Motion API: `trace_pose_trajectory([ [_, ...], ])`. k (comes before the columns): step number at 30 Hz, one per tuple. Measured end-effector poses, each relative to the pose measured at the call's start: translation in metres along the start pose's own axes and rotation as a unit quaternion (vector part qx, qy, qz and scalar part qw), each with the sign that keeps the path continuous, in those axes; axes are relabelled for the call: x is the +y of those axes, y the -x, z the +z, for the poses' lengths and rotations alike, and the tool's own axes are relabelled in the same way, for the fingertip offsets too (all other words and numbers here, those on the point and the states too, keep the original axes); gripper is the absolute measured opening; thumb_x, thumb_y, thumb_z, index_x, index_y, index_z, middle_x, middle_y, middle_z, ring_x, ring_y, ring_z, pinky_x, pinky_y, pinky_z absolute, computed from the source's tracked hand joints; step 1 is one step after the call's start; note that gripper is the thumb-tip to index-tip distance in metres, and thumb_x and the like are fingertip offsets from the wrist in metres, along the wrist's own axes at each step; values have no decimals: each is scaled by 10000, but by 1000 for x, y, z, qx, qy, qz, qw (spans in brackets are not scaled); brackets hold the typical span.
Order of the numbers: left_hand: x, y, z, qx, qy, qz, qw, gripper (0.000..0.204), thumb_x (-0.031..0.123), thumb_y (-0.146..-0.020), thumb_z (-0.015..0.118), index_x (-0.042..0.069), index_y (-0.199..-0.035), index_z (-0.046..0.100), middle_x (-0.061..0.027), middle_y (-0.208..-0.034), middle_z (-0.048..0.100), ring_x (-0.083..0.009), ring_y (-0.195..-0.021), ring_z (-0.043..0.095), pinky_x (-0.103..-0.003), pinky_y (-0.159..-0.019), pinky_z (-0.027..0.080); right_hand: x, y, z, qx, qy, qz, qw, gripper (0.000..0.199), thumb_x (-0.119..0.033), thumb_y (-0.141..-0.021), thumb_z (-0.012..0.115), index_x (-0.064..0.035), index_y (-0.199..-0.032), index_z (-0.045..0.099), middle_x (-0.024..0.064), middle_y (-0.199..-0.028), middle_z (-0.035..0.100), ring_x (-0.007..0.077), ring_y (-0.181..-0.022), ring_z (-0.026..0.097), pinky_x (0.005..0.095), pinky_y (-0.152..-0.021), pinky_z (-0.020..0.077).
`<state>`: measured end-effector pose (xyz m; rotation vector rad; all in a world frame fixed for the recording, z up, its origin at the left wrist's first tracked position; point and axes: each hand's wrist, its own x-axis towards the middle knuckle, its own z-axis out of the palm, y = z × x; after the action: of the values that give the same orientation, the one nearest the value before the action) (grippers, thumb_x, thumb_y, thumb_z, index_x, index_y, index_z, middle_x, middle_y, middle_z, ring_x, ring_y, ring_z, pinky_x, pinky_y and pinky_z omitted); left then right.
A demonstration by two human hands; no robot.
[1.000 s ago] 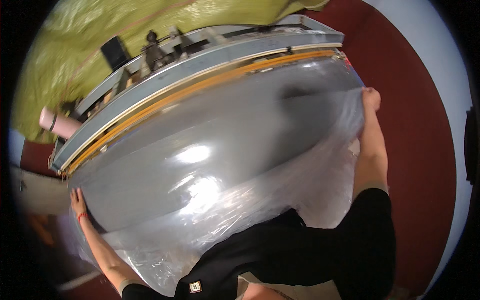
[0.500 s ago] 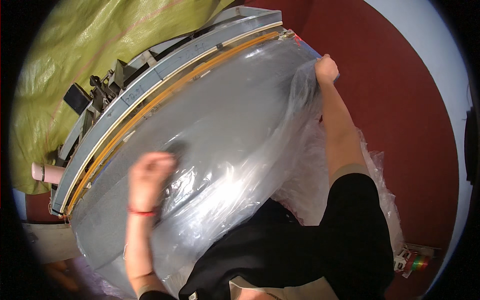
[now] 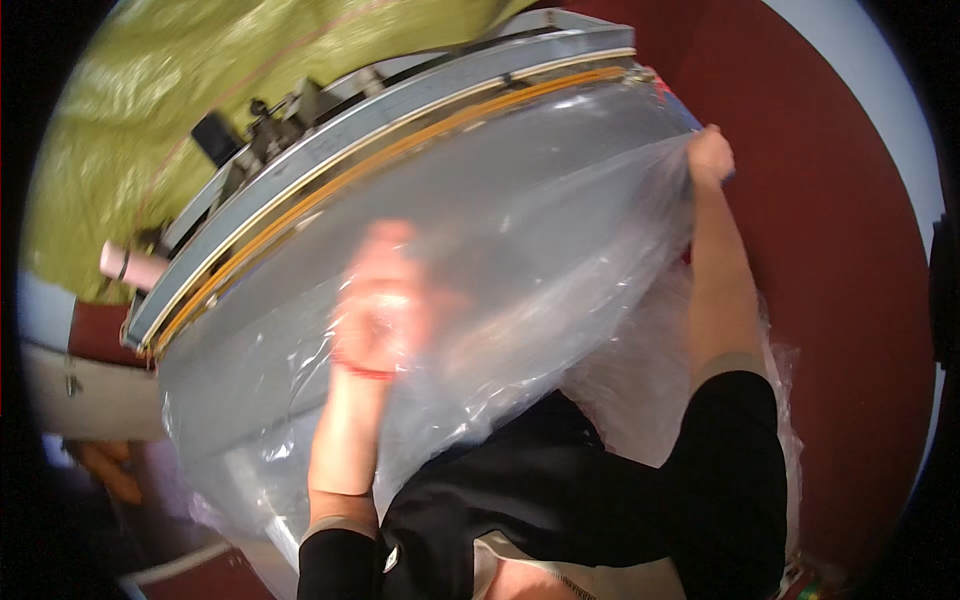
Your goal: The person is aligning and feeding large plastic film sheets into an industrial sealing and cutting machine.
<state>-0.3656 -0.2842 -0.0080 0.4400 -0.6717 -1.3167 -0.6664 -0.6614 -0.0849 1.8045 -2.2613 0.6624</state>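
Note:
A sheet of clear plastic film (image 3: 590, 240) spreads over a long grey surface (image 3: 250, 370) in front of me. At the surface's far right corner, my right hand (image 3: 712, 155) is closed on the film's edge and draws it into folds that fan out from the fist. My left hand (image 3: 385, 295), with a red band at the wrist, is above the middle of the film. Motion smears its fingers, so I cannot make out their pose or whether they touch the film.
A grey metal beam (image 3: 400, 105) and an orange strip (image 3: 390, 150) run along the far side. Behind are dark machine parts (image 3: 270, 130), a pink cylinder (image 3: 130, 265) and a yellow-green cover (image 3: 180, 90). More loose film (image 3: 640, 390) hangs near me at right, beside a dark red floor (image 3: 830, 300).
My left hand has moved away from me over the film, and its fingers now blur. The right hand still grips the edge, with the film drawn straighter. The whole view has shifted.

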Motion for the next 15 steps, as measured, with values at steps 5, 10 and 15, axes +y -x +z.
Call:
trace_pose_trajectory([
  [5, 154, 133, -101, 67, 154, 409, 897, 344, 160, -875, 421, 80, -1206, 375, -114, -1108, 514, -212, -1005, 506, -409, -903, 366, -5, 2, 0, -3, -2, 6, 1000, 253, -228, -799, 434, -65, -951, 555, 177, -952, 584, 344, -893, 563, 437, -728, 459],
  [10, 73, 182, -68, 83, -318, 34, 944, 910, 665, -646, 498, 119, -1321, 225, -121, -1354, 239, -279, -1241, 238, -422, -1001, 193, -2, 1, 3, -3, 7, -21, 1000, 294, -288, -801, 443, -63, -963, 540, 176, -944, 584, 351, -879, 561, 456, -710, 448],
  [15, 55, 218, -49, 13, -352, -151, 924, 524, 165, -740, 618, 37, -1193, 389, -106, -1062, 525, -223, -1028, 491, -404, -925, 337, -12, 5, 8, -18, 0, -26, 999, 286, -302, -809, 451, -86, -975, 536, 165, -944, 584, 339, -891, 556, 452, -715, 442],
])
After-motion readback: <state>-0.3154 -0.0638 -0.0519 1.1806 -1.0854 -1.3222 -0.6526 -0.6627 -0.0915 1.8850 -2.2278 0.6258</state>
